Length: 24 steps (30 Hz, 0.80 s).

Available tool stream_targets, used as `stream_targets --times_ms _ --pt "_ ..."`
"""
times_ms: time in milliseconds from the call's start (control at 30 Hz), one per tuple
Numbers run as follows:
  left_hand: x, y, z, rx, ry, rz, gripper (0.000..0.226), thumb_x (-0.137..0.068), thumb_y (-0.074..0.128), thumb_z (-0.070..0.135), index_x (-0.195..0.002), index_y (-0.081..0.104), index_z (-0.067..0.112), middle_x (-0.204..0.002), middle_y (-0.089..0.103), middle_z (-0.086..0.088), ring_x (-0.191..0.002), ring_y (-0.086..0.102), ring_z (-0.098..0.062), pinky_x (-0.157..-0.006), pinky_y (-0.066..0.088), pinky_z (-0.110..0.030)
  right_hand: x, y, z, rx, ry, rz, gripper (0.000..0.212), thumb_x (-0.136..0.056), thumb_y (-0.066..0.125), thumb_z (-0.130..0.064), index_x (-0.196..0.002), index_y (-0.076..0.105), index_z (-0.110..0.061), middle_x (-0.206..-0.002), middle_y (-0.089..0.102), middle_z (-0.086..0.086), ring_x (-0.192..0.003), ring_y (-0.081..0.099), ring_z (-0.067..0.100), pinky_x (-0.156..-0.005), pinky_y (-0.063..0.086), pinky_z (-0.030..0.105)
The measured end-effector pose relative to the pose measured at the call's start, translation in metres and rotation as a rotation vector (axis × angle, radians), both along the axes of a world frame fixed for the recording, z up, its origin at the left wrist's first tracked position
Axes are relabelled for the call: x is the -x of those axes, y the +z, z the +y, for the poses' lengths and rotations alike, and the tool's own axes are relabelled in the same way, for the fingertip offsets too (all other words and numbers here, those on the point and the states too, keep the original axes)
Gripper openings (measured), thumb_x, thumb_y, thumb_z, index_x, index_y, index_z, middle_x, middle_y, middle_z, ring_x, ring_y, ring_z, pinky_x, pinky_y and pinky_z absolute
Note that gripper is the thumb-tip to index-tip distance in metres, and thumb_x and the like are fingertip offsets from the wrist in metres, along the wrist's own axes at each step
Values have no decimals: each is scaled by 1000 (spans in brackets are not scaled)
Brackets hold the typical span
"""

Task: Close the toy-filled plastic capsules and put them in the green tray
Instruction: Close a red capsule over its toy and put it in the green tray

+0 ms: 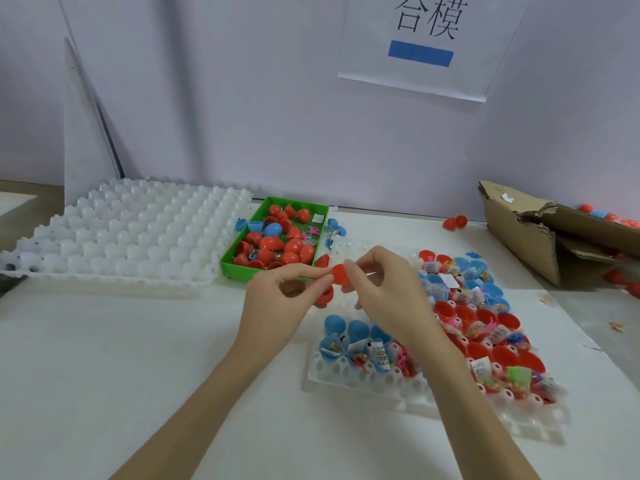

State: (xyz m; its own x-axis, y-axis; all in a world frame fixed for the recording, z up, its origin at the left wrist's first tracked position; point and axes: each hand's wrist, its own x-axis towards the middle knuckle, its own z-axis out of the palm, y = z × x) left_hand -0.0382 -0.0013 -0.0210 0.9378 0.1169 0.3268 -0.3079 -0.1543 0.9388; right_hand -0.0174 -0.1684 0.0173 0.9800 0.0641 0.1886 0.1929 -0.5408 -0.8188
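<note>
Red plastic is what both hands work on above the middle of the desk: the left hand pinches a red capsule between thumb and fingertips, and the right hand grips the same capsule from the other side, fingers curled round it. Just behind the hands, toward the far edge of the desk, the green tray holds many red capsules and one blue one. A white moulded holder near the right edge carries open blue and red capsule halves with small packaged toys in them. A large white dimpled tray lies at the far left corner, touching the green tray's left side. A torn cardboard box sits at the far right corner.
</note>
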Motion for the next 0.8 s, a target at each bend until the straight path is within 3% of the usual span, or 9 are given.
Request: stream_targets --times_ms 133,267,400,467,600,733,800 --pt "0 3 2 68 -15 24 15 -89 82 14 -103 83 19 -89 80 4 -75 77 -15 -73 58 -18 10 0 5 -292 47 -45 4 -98 66 -15 -97 63 -14 -88 74 -1 -79 75 11 -63 61 25" --pt "-1 8 4 141 -92 99 16 -94 72 26 -105 83 20 -101 76 0 -83 75 -15 -79 57 -22 15 1 7 -439 46 3 11 -97 68 -15 -108 69 -13 -96 76 2 -83 76 14 -69 62 25" --pt "-4 12 7 232 -234 115 36 -102 53 0 -102 84 19 -117 67 -12 -100 69 -21 -87 56 -32 17 -1 6 -489 35 10 13 -100 63 -16 -106 74 -14 -92 78 0 -86 76 13 -73 61 22" --pt "-2 14 8 177 -234 99 36 -102 54 -3 -108 83 17 -114 65 -5 -100 68 -18 -90 56 -31 16 -1 5 -515 33 11 13 -100 63 -16 -105 75 -14 -90 78 -2 -85 76 13 -72 59 19" --pt "1 14 9 -21 -204 40 25 -101 63 11 -120 78 20 -110 67 9 -99 70 -10 -87 54 -17 16 -2 5 -527 32 -2 13 -99 64 -15 -105 76 -15 -91 78 -3 -86 75 13 -73 60 21" --pt "1 15 7 11 -120 0 12 -92 74 19 -102 81 16 -94 76 1 -79 74 -16 -77 57 -20 16 -3 6 -485 46 -25 12 -98 66 -16 -105 76 -18 -90 78 -5 -86 75 12 -73 60 21" --pt "1 15 9 62 -74 -14 17 -84 79 28 -93 81 14 -82 78 -1 -71 73 -16 -72 57 -20 17 -4 8 -480 49 -18 12 -98 66 -17 -104 76 -19 -90 78 -6 -86 75 11 -73 59 20"
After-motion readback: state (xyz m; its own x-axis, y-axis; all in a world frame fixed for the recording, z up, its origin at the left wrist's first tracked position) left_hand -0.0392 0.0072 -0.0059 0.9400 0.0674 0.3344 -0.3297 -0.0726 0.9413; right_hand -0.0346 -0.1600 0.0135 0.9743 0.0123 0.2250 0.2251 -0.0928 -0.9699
